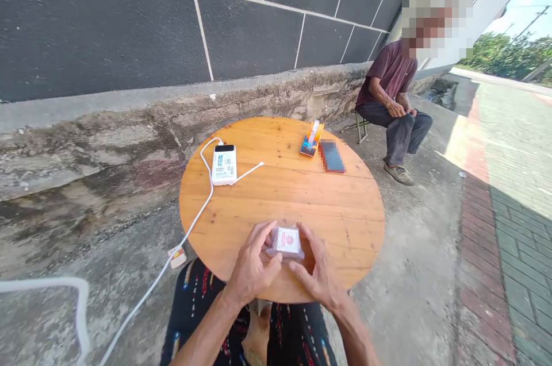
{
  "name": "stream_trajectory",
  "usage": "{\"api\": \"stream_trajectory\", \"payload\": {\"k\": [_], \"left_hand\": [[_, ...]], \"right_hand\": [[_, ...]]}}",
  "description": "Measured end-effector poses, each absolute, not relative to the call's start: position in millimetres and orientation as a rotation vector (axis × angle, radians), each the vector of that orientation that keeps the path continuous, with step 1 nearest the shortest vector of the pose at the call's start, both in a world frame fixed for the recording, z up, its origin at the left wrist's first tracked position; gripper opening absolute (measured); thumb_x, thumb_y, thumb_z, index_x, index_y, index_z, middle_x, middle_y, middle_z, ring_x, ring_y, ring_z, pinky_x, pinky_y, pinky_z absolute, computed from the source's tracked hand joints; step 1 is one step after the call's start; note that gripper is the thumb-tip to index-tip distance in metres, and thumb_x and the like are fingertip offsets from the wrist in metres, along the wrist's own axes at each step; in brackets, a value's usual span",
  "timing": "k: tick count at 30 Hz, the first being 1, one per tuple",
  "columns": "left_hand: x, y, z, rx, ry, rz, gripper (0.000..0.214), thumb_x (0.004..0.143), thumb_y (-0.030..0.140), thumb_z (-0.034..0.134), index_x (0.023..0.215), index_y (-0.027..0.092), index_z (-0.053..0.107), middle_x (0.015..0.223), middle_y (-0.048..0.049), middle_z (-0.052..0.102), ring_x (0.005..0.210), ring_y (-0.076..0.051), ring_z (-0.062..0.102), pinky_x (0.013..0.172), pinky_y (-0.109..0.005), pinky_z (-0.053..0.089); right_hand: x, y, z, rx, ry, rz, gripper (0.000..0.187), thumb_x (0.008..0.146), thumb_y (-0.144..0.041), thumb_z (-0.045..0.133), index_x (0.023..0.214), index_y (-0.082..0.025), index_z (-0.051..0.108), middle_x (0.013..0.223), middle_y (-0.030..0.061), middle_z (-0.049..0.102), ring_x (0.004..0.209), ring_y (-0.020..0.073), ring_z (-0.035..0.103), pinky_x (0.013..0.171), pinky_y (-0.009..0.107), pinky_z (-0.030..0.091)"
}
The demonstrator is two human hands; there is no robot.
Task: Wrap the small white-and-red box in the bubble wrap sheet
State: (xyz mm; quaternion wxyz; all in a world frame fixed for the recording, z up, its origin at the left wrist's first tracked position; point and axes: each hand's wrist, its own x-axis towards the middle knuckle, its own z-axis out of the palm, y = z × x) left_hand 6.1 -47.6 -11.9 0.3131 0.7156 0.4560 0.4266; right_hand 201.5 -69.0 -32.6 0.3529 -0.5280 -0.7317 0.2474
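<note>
A small white box (288,239) with red print, in loose clear plastic wrap, is near the front edge of the round wooden table (259,205). My left hand (257,262) curls round its left side, thumb at the near corner and fingers at the far one. On the other side, my right hand (317,265) has its thumb and fingers apart, with the index fingertip by the box's far right corner. Whether the box rests on the tabletop or is slightly raised, I cannot tell.
A white power bank (224,165) with white cables lies at the table's left. Toward the back right are an orange and blue tape dispenser (312,139) and a phone (332,157). A small box (177,257) is on the ground. A person (390,90) sits beyond, right.
</note>
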Motion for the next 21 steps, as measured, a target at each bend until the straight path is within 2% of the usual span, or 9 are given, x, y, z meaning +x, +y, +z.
{"api": "stream_trajectory", "payload": {"k": [3, 7, 12, 14, 18, 21], "left_hand": [[7.1, -46.3, -14.9, 1.891, 1.195, 1.109, 0.057, 0.078, 0.012, 0.052, 0.132, 0.022, 0.041, 0.117, -0.0071, 0.052, 0.092, -0.017, 0.054, 0.085, -0.033, 0.049], [8.7, -44.1, -17.0, 1.896, 1.196, 1.105, 0.054, 0.082, 0.013, 0.050, 0.133, 0.024, 0.041, 0.121, -0.0072, 0.052, 0.097, -0.018, 0.054, 0.088, -0.034, 0.048], [9.8, -44.1, -14.5, 1.905, 1.222, 1.161, 0.052, 0.080, 0.014, 0.053, 0.131, 0.023, 0.044, 0.128, -0.0089, 0.048, 0.107, -0.020, 0.053, 0.091, -0.034, 0.048], [9.7, -45.0, -12.6, 1.905, 1.226, 1.181, 0.052, 0.079, 0.015, 0.055, 0.129, 0.022, 0.046, 0.125, -0.0091, 0.049, 0.106, -0.021, 0.054, 0.088, -0.034, 0.049], [9.7, -45.4, -9.6, 1.869, 1.253, 1.194, 0.041, 0.078, 0.015, 0.057, 0.117, 0.022, 0.053, 0.113, -0.0071, 0.054, 0.095, -0.019, 0.056, 0.081, -0.032, 0.050], [10.2, -44.7, -8.9, 1.841, 1.261, 1.200, 0.031, 0.078, 0.015, 0.057, 0.109, 0.021, 0.055, 0.108, -0.0062, 0.055, 0.094, -0.018, 0.056, 0.080, -0.031, 0.050]], "right_hand": [[199.2, -67.4, -37.2, -1.381, -1.895, 0.570, 0.062, 0.087, -0.034, 0.055, 0.143, -0.026, 0.029, 0.135, 0.0103, 0.051, 0.122, 0.0295, 0.048, 0.103, 0.053, 0.037], [196.6, -60.8, -41.6, -1.380, -1.887, 0.525, 0.057, 0.089, -0.031, 0.053, 0.142, -0.027, 0.031, 0.131, 0.0098, 0.054, 0.117, 0.0278, 0.052, 0.100, 0.050, 0.040], [201.2, -58.6, -34.0, -1.337, -1.899, 0.569, 0.061, 0.088, -0.032, 0.055, 0.143, -0.026, 0.028, 0.142, 0.0101, 0.044, 0.128, 0.0273, 0.042, 0.106, 0.049, 0.035], [207.6, -57.4, -25.8, -1.341, -1.868, 0.608, 0.060, 0.087, -0.036, 0.057, 0.141, -0.025, 0.033, 0.142, 0.0101, 0.043, 0.131, 0.0273, 0.039, 0.107, 0.049, 0.034], [216.9, -42.4, -3.7, -1.315, -1.828, 0.694, 0.029, 0.091, -0.036, 0.052, 0.118, -0.026, 0.057, 0.124, 0.0074, 0.059, 0.117, 0.0236, 0.053, 0.100, 0.042, 0.042], [214.0, -23.5, 12.6, -1.254, -1.880, 0.728, 0.020, 0.091, -0.034, 0.051, 0.102, -0.023, 0.064, 0.111, 0.0073, 0.064, 0.107, 0.0220, 0.059, 0.093, 0.039, 0.046]]}}
